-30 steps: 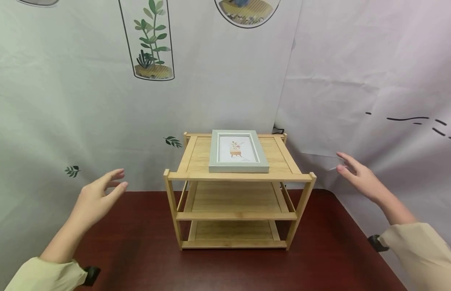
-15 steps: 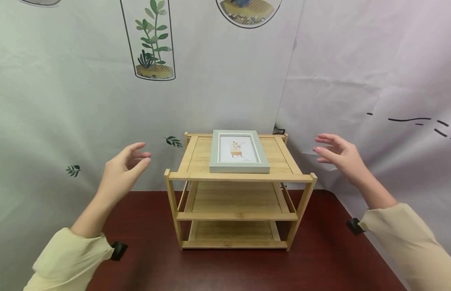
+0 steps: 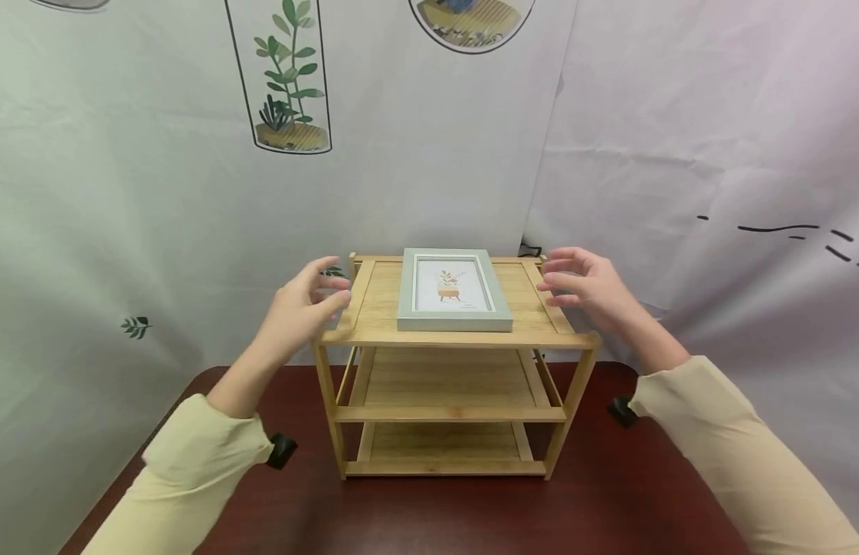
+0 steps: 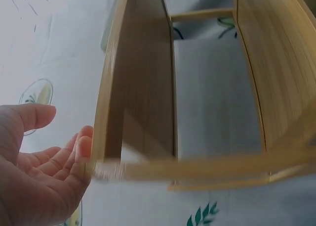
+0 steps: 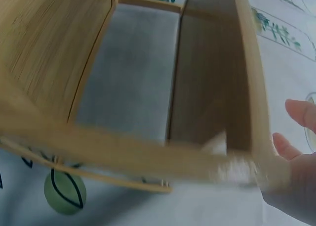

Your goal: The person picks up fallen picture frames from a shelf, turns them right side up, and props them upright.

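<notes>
A picture frame (image 3: pixel 502 308) with a pale grey-green border and a plant print lies flat on the top shelf of a light wooden rack (image 3: pixel 443 338). At the rack's left top edge is my left hand (image 3: pixel 300 308), fingers bent loosely and thumb apart, holding nothing. My right hand (image 3: pixel 587 289) hovers by the right top edge in a similar pose. Both palms face inward, with the frame between them and apart from each. In the left wrist view the left hand (image 4: pixel 52 171) is beside a rack post (image 4: pixel 101 137). The right wrist view shows only part of the right hand (image 5: pixel 291 161).
The rack's two lower shelves (image 3: pixel 450 378) face me, and it stands on a dark red table (image 3: pixel 429 512). A pale printed cloth (image 3: pixel 436 177) hangs behind. A dark cord (image 3: pixel 530 250) shows at the rack's back right corner.
Both hands have moved inward and upward from the sides, the left one rightward and the right one leftward, to the rack's top edges. The picture frame and rack have stayed put.
</notes>
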`<state>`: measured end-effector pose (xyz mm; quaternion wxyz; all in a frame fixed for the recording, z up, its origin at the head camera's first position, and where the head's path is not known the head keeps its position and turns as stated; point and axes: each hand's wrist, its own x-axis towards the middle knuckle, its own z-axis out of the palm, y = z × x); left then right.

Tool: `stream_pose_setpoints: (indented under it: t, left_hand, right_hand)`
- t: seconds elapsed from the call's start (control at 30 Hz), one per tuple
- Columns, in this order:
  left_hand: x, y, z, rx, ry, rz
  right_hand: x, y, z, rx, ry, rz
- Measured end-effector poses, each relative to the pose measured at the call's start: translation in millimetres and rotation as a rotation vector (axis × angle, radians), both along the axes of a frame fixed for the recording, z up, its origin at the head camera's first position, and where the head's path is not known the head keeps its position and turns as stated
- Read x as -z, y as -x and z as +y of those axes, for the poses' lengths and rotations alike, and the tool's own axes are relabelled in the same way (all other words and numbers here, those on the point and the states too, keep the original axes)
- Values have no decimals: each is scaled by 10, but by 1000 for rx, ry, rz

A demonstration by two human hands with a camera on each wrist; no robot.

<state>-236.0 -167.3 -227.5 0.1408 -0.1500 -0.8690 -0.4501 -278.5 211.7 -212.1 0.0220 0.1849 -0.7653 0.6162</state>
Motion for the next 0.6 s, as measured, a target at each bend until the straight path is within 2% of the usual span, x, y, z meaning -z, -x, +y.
stream_pose_setpoints:
  t: [0.1,0.27,0.47,0.6]
  left_hand:
    - [-10,84,104,38,-43,-85]
    - [-40,204,217,54,-86,-180]
    - [-65,318,363,100,-142,-307]
    - [-57,365,442,104,-137,-375]
  right_hand:
    - [1,72,-106,20,-57,-56]
    - [-6,162,-248,24,-120,-142]
    - [10,236,-361,10,-106,-203]
    - [44,291,-431,21,-100,-235]
